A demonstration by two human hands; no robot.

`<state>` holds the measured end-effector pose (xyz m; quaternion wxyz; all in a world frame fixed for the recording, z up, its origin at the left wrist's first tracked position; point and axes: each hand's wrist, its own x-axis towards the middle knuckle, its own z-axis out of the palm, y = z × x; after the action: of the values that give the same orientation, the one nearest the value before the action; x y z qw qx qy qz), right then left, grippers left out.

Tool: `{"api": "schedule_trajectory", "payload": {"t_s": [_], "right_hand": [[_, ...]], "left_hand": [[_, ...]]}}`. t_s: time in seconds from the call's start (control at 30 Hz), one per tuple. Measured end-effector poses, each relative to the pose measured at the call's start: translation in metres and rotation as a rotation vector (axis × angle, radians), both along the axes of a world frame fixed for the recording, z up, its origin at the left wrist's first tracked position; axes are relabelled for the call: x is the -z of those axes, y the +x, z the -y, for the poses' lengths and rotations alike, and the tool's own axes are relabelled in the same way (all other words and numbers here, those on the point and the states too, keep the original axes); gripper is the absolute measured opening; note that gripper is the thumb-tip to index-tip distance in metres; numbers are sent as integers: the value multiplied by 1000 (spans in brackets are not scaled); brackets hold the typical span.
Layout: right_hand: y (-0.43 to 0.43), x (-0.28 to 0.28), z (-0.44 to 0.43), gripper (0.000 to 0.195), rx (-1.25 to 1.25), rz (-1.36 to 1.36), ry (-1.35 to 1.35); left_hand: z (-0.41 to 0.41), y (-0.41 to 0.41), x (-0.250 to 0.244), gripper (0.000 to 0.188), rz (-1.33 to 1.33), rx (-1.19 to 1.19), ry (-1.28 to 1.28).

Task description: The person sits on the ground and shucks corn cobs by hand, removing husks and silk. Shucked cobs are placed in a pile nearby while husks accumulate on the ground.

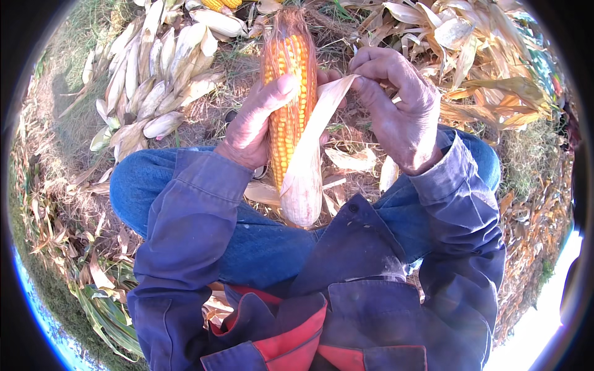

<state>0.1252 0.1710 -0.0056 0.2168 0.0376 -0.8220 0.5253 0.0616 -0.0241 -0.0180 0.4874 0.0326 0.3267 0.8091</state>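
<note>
An ear of yellow corn (pixel 288 106) stands out in front of me, its silk-covered end pointing away and its lower end still wrapped in pale husk. My left hand (pixel 262 116) holds the ear, thumb across the kernels and fingers partly hidden behind it. Between the thumb and forefinger of my right hand (pixel 394 97) is the tip of a pale husk leaf (pixel 320 120), which is peeled away from the ear and joined to it near the base.
Unopened husked ears (pixel 153 79) lie in a pile at the upper left. Loose dry husks (pixel 482 60) are heaped at the upper right. Bare yellow cobs (pixel 222 4) show at the top edge. My bent legs in jeans (pixel 274 246) lie below the ear, on dry grass.
</note>
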Motion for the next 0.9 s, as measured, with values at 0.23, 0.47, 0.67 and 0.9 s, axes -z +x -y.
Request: {"api": "schedule_trajectory", "payload": {"t_s": [0.23, 0.47, 0.67, 0.9], "right_hand": [[3, -2, -12, 8, 26, -87, -49], [3, -2, -33, 16, -125, 207, -924], [2, -8, -21, 18, -441, 343, -1562], [23, -19, -7, 24, -289, 1006, -1011]], "left_hand": [[-5, -13, -9, 61, 141, -246, -138], [16, -33, 3, 52, 51, -466, -185], [15, -40, 3, 47, 34, -451, -145], [39, -71, -18, 43, -86, -588, -95]]}}
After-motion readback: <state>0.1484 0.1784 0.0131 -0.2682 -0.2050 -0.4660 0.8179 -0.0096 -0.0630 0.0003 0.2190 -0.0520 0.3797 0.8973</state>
